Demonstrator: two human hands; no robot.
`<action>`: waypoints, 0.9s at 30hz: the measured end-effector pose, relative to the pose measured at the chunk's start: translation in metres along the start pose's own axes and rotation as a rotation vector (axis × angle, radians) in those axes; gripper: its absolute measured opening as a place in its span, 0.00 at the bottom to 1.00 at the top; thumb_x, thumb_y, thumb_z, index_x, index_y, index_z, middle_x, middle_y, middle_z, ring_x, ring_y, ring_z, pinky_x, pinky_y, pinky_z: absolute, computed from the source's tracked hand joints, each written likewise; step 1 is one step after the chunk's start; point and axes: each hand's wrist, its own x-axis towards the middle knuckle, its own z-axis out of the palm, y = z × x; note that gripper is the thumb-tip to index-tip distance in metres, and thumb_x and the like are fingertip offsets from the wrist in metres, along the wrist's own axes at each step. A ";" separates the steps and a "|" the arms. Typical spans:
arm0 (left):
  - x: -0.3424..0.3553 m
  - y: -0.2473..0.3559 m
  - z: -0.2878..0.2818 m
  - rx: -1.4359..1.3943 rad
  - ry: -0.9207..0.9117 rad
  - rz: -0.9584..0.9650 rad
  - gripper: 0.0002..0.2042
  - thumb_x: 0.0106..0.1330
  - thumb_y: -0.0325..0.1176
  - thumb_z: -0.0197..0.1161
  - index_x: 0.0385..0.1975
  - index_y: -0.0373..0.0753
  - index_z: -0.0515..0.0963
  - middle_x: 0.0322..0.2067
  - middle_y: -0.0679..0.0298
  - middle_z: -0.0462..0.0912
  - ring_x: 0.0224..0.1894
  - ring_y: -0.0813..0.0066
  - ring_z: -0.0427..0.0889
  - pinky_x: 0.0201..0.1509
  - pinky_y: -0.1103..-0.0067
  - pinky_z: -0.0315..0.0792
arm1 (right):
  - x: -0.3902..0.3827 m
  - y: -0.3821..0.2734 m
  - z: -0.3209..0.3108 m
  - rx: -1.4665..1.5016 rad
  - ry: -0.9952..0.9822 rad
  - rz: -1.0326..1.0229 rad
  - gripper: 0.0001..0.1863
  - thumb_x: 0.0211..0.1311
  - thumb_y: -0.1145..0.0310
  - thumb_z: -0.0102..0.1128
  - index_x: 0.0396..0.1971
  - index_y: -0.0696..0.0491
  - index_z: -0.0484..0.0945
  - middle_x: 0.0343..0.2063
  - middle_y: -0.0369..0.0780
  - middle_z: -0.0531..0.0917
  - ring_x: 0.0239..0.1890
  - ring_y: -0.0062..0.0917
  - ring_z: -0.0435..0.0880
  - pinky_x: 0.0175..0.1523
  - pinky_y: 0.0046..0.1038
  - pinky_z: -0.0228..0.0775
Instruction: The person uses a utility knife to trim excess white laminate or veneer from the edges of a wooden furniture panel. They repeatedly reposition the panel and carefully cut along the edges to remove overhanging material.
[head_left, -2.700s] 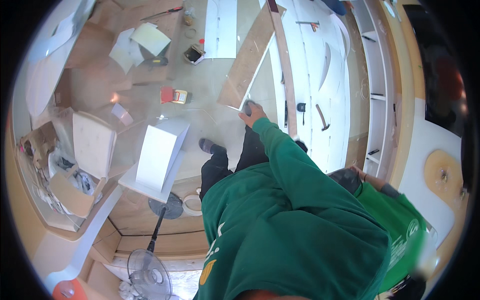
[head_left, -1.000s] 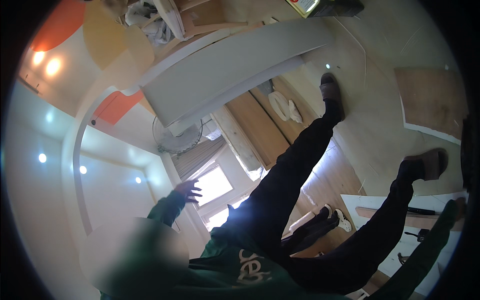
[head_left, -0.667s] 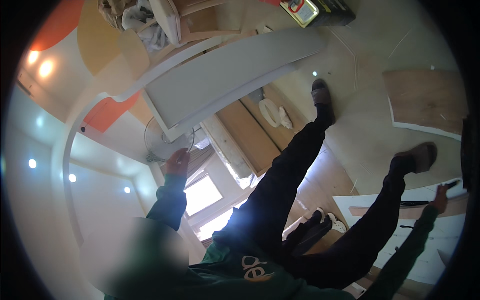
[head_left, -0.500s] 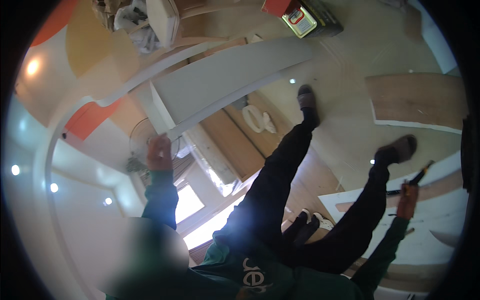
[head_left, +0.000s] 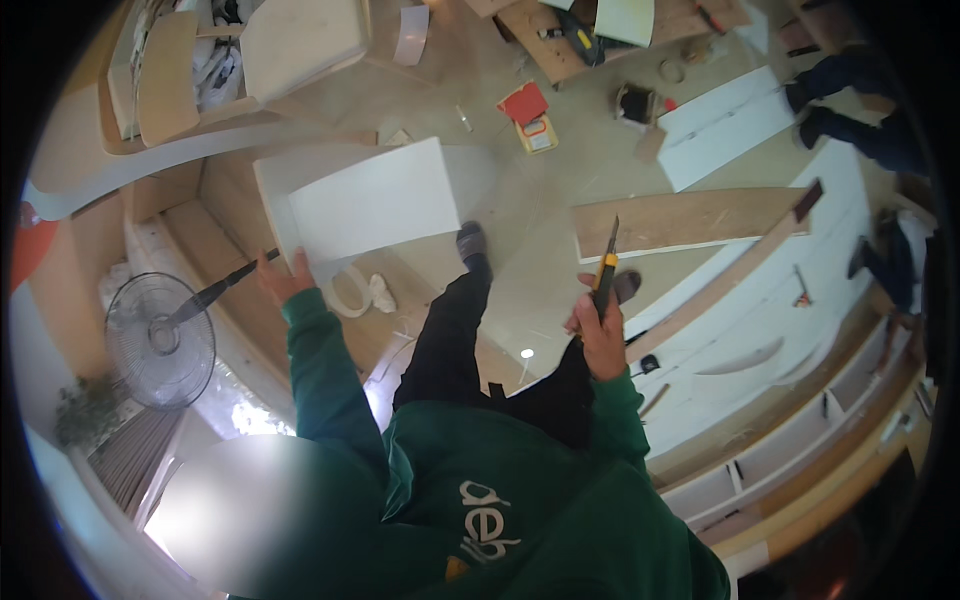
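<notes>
My right hand (head_left: 600, 335) grips a yellow-and-black utility knife (head_left: 608, 268), its long tip pointing away from me. It is held over my right leg, short of a curved wooden board (head_left: 680, 222) on the floor. My left hand (head_left: 285, 278), fingers apart and holding nothing, is by the lower left corner of a white box-shaped panel piece (head_left: 375, 195); I cannot tell whether it touches it. Below my right hand, at the right, long white sheets (head_left: 760, 330) lie with a wooden strip (head_left: 700, 280), a black tape measure (head_left: 648, 363) and a hammer (head_left: 800, 298) on them.
A standing fan (head_left: 160, 335) is at the left. Padded chair parts (head_left: 305, 45) lie top left, a red-and-yellow tin (head_left: 535, 130) top centre, boards with tools (head_left: 560, 50) behind. Other people's legs (head_left: 840, 130) are at the right. A shelving frame (head_left: 760, 460) runs along the lower right.
My right hand has picked up the knife from the right and raised it inward. My left hand has lowered toward the white panel. The view has swung to look down at the floor.
</notes>
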 end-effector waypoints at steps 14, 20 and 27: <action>0.006 -0.021 -0.001 -0.225 -0.585 -0.271 0.20 0.62 0.43 0.59 0.51 0.39 0.74 0.40 0.46 0.81 0.43 0.45 0.79 0.47 0.62 0.72 | 0.076 -0.073 0.204 -0.944 0.048 -0.630 0.17 0.58 0.71 0.59 0.48 0.58 0.76 0.30 0.44 0.82 0.33 0.36 0.82 0.37 0.32 0.71; 0.023 -0.067 -0.006 -0.199 -0.576 -0.135 0.21 0.61 0.46 0.62 0.48 0.37 0.76 0.32 0.47 0.83 0.35 0.51 0.83 0.40 0.64 0.75 | 0.143 -0.064 0.226 -1.264 -0.370 -0.417 0.19 0.57 0.67 0.59 0.49 0.52 0.75 0.33 0.51 0.82 0.37 0.50 0.79 0.44 0.43 0.71; 0.045 -0.064 -0.020 -0.033 -0.579 -0.192 0.23 0.57 0.36 0.66 0.52 0.36 0.73 0.44 0.47 0.79 0.48 0.52 0.78 0.52 0.65 0.71 | 0.112 -0.024 0.222 -1.087 -0.364 -0.295 0.19 0.51 0.73 0.63 0.46 0.51 0.76 0.33 0.49 0.80 0.39 0.45 0.79 0.45 0.41 0.72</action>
